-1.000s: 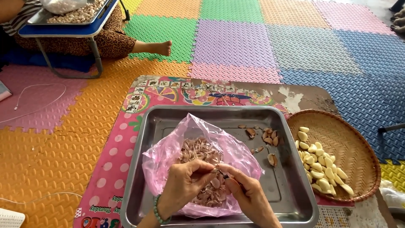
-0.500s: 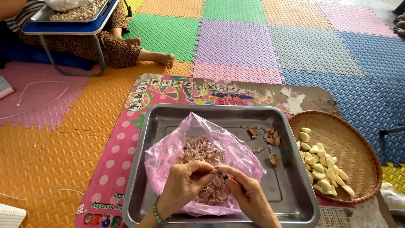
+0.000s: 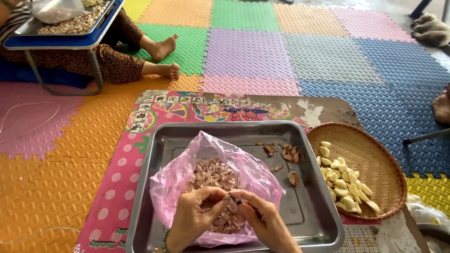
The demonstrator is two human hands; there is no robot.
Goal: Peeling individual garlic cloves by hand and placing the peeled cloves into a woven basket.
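Foam floor mats (image 3: 290, 51) surround the low tabletop (image 3: 140, 140). Left hand (image 3: 194, 218) and right hand (image 3: 265, 222) pinch one garlic clove (image 3: 233, 200) over the pink bag (image 3: 173, 180) in the steel tray (image 3: 154, 154), near the tabletop's front edge. Risk: the clove may slip into the bag's skins. Peeled cloves (image 3: 344, 180) fill the basket (image 3: 375, 150) at the right edge.

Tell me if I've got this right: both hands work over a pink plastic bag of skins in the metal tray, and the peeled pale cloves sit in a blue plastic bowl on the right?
Not quite. The head view shows the peeled cloves lying in a round woven basket, not a blue plastic bowl. The rest holds: the left hand and right hand meet over the pink plastic bag of skins inside the metal tray.
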